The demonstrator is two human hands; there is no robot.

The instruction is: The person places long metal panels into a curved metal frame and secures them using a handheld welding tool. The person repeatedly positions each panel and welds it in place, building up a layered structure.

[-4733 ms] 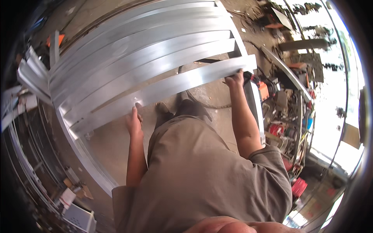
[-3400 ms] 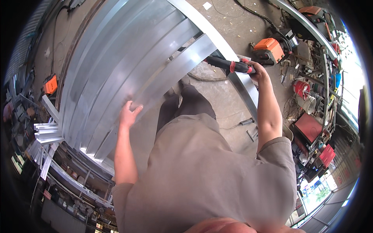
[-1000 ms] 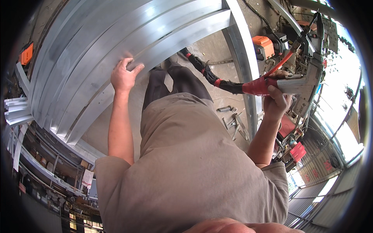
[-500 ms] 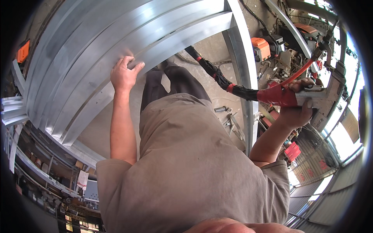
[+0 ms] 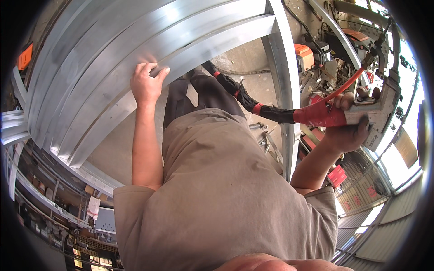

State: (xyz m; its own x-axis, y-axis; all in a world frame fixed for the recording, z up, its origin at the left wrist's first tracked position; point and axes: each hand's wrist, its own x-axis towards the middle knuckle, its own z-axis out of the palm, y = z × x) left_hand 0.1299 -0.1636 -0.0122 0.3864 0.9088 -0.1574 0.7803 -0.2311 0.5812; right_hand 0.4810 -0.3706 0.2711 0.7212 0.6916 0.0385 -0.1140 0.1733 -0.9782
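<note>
My left hand (image 5: 148, 86) rests on a wide frame of shiny metal bars (image 5: 190, 40), its fingers bent on the metal and its thumb held apart. My right hand (image 5: 346, 131), out at the right, is wrapped round a grey metal welding gun (image 5: 377, 113). Red tape (image 5: 320, 116) covers the gun's rear end. A thick black cable (image 5: 246, 101) with red bands runs from there to the left, toward my legs. Above my hand an orange-red hose (image 5: 346, 83) arches along the gun. The gun's working end is hard to make out.
A pale metal upright (image 5: 289, 90) of the frame stands between my body and the gun. Beyond it lie orange-topped machines (image 5: 305, 56) and scattered metal pieces. Metal parts (image 5: 271, 144) lie on the floor by my right side. Laden shelving (image 5: 58, 207) is at the lower left.
The welding gun has lowered slightly with my right hand, and its cable has shifted left and down. My left hand stays at nearly the same place on the bars.
</note>
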